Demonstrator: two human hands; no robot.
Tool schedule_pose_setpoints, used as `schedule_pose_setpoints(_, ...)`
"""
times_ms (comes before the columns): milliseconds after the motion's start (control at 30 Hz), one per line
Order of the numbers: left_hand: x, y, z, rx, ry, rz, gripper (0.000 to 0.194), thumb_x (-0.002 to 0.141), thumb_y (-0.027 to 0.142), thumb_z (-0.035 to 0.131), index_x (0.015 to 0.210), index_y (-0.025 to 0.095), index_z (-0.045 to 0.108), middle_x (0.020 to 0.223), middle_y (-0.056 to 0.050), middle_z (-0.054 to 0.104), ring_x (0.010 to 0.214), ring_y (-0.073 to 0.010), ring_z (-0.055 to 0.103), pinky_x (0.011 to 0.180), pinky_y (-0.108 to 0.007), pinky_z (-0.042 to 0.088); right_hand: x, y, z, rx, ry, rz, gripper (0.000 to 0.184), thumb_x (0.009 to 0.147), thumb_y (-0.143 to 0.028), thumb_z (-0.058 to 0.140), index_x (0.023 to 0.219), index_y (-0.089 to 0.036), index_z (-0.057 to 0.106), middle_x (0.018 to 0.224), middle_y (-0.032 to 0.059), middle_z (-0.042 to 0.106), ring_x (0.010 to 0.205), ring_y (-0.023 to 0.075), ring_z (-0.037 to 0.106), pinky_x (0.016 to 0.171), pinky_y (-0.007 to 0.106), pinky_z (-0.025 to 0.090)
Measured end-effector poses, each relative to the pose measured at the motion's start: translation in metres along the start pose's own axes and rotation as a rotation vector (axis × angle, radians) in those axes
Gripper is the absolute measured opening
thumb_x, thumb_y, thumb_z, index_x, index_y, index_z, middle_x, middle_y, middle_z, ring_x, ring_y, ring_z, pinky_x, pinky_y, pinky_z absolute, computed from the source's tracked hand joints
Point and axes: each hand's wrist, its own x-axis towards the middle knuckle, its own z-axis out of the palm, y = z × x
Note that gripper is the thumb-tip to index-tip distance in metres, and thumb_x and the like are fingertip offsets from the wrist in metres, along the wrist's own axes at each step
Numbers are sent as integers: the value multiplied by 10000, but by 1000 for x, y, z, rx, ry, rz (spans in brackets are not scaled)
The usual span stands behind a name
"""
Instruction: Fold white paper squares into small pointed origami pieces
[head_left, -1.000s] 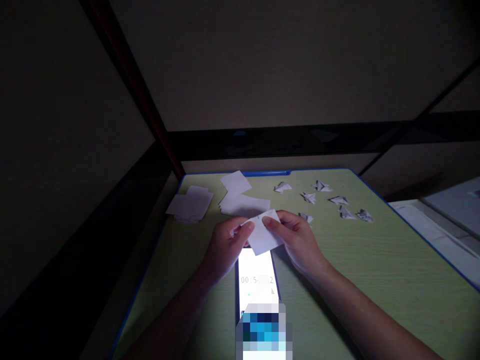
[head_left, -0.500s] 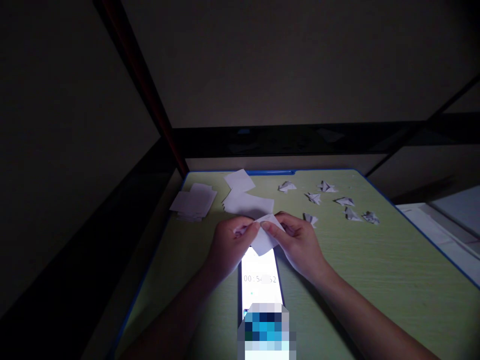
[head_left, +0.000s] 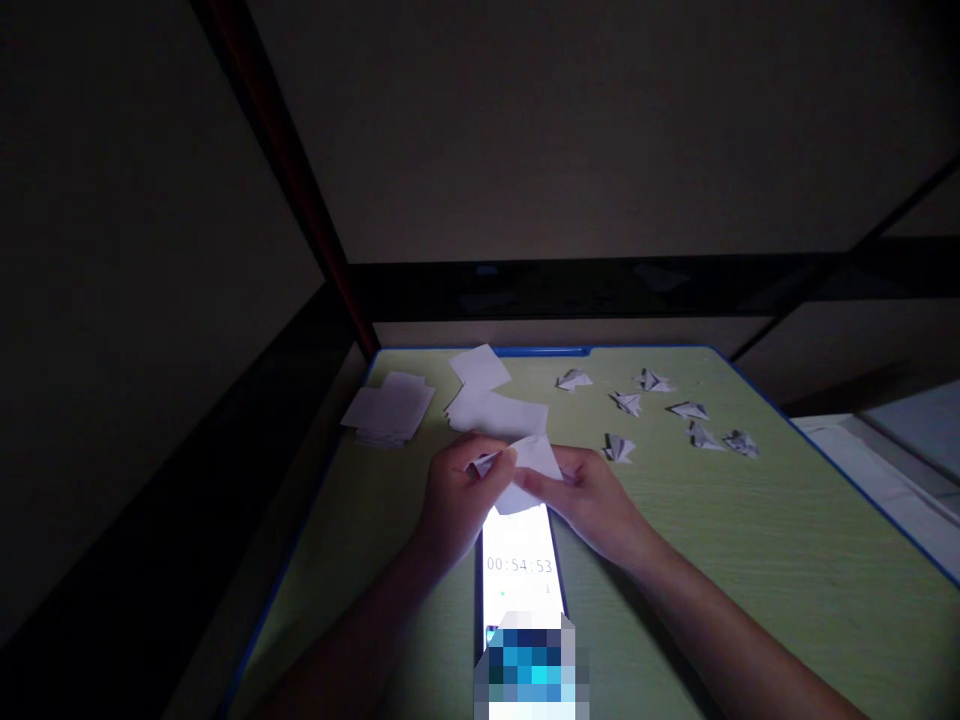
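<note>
held paper [head_left: 538, 458] is located above the far end of a lit phone [head_left: 517, 545], pinched from both sides. left hand [head_left: 454, 495]: fingers curled closed, thumb pressed on the paper's near face. right hand [head_left: 600, 500]: fingers likewise closed on the opposite side, thumb laid across the lower part. the two-sided grip appears meant to steady a small, limp piece while its edge is worked. the phone lies between the forearms, presumably so that its readout, 00:54:53, can be read and its glow lights the paper. loose sheets [head_left: 388, 408] at the left and a fanned pile [head_left: 499, 412] beyond the hands are apart from folded paper pieces [head_left: 626, 402] at the right, probably to avoid mixing or crushing them. the table [head_left: 750, 540] gives all of these a flat base. not verifiable: most fingertips behind the paper, its rear face, and whether the crease near the left thumb is a finished fold. the phone's lower portion is masked by pixelation, its far end covered, and the surroundings are dim.
</note>
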Motion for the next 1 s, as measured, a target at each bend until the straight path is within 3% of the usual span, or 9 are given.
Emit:
schedule_pose_setpoints(200,0,0,-2,-95,-73,-60,159,780,287,624,760,131,649,660,-14,614,604,-124,541,548,-217,410,-1,7,-4,5,-29,-30,232,740,-386,733,713,-160,690,662,6,668,581,116,570,546,245,421)
schedule_pose_setpoints(333,1,2,-6,-78,-85,-45,202,793,301,621,689,128,619,609,-2,575,584,-111,507,542,-215,389,-2,8,-4,-3,-39,-23,217,752,-368,725,709,-161,676,645,-2,652,565,111,562,529,238,414)
schedule_pose_setpoints(567,2,0,-2,-154,-91,-143,264,800,340,601,631,145,546,548,27,489,525,-98,450,485,-210,344,-3,7,-4,32,-70,-22,208,778,-357,706,719,-166,650,639,-18,631,553,103,562,519,229,418)
schedule_pose_setpoints(667,1,-4,0,-83,-121,-117,302,850,374,541,652,146,549,559,27,467,530,-97,439,483,-209,330,0,8,-6,28,-20,-17,224,765,-372,717,742,-156,660,664,-2,653,574,115,579,540,240,434)
schedule_pose_setpoints(800,0,-7,-1,40,-137,-103,240,844,360,555,818,131,617,620,1,543,570,-119,503,500,-214,347,5,8,-9,28,49,-24,270,738,-400,736,773,-140,673,692,17,675,599,127,592,565,251,452)
schedule_pose_setpoints(1000,2,-7,-1,-7,-139,-137,227,798,349,584,720,135,574,591,7,529,552,-116,500,487,-208,353,7,8,-13,8,106,-38,316,744,-443,729,746,-130,684,629,4,644,549,106,544,499,218,378)
